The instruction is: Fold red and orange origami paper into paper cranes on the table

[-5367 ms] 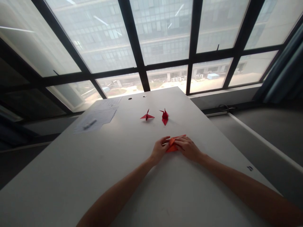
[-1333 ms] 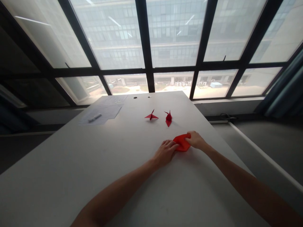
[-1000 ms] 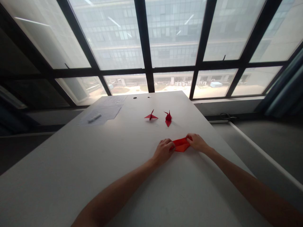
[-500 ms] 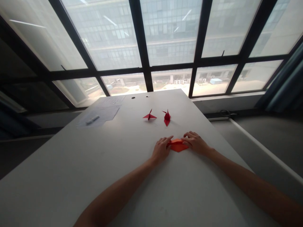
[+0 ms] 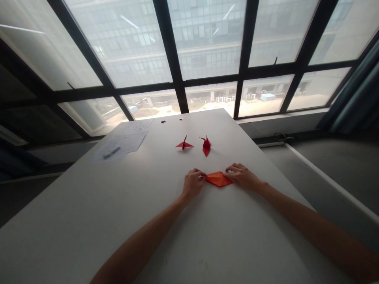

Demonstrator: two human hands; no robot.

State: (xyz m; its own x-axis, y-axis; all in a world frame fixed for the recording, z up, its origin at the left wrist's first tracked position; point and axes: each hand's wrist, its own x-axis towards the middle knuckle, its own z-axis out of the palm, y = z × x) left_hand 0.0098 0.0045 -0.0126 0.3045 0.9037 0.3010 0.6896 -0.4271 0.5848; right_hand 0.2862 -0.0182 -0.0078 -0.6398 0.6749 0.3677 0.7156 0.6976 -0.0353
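Observation:
A folded piece of orange paper (image 5: 219, 180) lies on the white table, long from left to right with pointed ends. My left hand (image 5: 194, 183) pinches its left tip between thumb and fingers. On the right end rests my right hand (image 5: 241, 176), its fingers bent and the fingertips on the paper; that tip is partly hidden under them. Just beyond the hands stand two red paper cranes: the left crane (image 5: 184, 144) has its wings spread, and the right crane (image 5: 206, 146) is turned with its tail end toward me.
Printed sheets (image 5: 122, 146) lie at the table's left side with a grey-white marker-like object (image 5: 111, 152) on them. Two round holes sit near the far edge of the white table (image 5: 118, 205). Dark-framed windows (image 5: 177, 90) rise behind it, and a white rail (image 5: 325, 177) runs along the floor at right.
My left hand has drawn in to a pinch at the paper's left tip, and the raised orange layer now lies flatter. The whole view has shifted slightly.

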